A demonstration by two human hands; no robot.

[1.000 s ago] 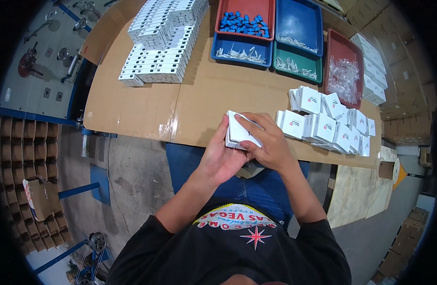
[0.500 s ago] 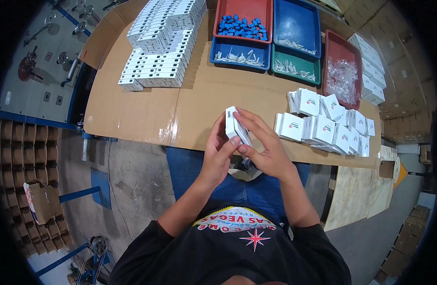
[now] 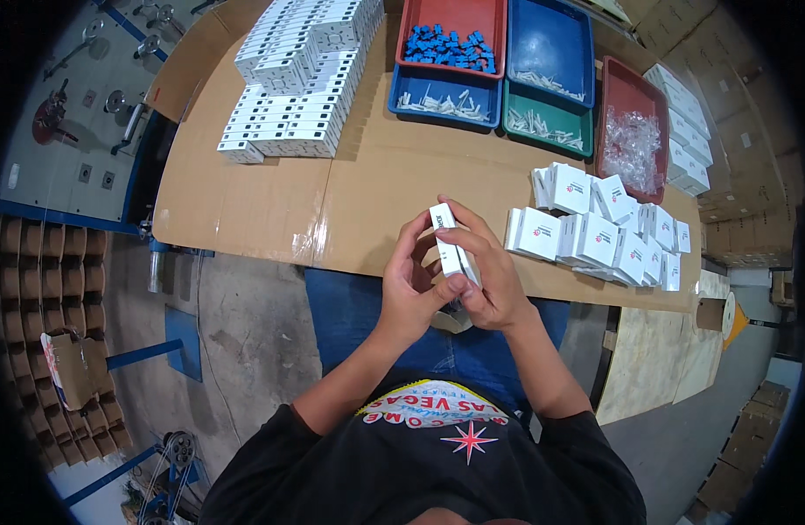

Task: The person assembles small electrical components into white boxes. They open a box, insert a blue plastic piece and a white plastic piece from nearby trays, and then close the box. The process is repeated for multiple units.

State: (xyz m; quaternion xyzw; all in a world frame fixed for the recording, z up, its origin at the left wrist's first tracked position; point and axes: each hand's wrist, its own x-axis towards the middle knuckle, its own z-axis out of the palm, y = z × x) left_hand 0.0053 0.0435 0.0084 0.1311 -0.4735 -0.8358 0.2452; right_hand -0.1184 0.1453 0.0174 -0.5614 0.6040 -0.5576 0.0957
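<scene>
A small white flat box (image 3: 447, 246) with dark print along its narrow edge is held between my two hands, above the near edge of the table. My left hand (image 3: 407, 293) grips it from the left with the fingers curled behind it and the thumb low near its bottom end. From the right, my right hand (image 3: 497, 280) wraps it, with fingers across its upper part and the thumb at its lower end. To the right lies a loose pile of similar white flat boxes (image 3: 595, 236).
Stacked white square units (image 3: 289, 118) stand at the left of the cardboard-covered table (image 3: 271, 206). At the back are a red tray (image 3: 451, 17) of blue pieces, blue (image 3: 551, 39) and green (image 3: 547, 140) trays of small white pieces, and a dark red tray (image 3: 621, 83) of clear plastic bags.
The white box has turned so its narrow printed edge faces up more. It has moved slightly right and down, and my right fingers have shifted across it.
</scene>
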